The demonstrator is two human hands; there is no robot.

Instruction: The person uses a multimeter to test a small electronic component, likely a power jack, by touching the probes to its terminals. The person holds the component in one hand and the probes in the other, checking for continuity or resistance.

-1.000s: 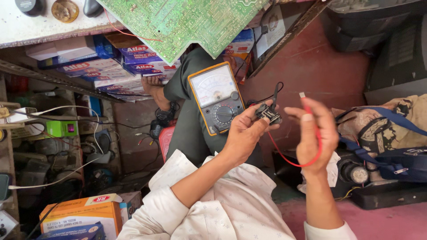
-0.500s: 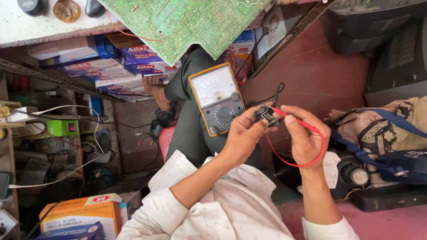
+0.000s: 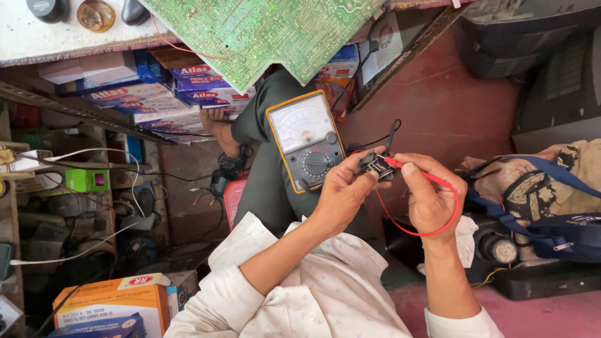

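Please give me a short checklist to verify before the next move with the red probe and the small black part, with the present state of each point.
1. Left hand holds the small black part firmly between its fingers: ok.
2. Right hand pinches the red probe, tip at the part: ok.
3. Tip rests on a metal contact: cannot tell, too small.
4. Meter lies on the knee, dial facing up and readable: ok.
5. Red lead hangs free in a loop under the right hand, not snagged: ok.
6. Black lead is connected to the part: cannot tell, fingers hide it.
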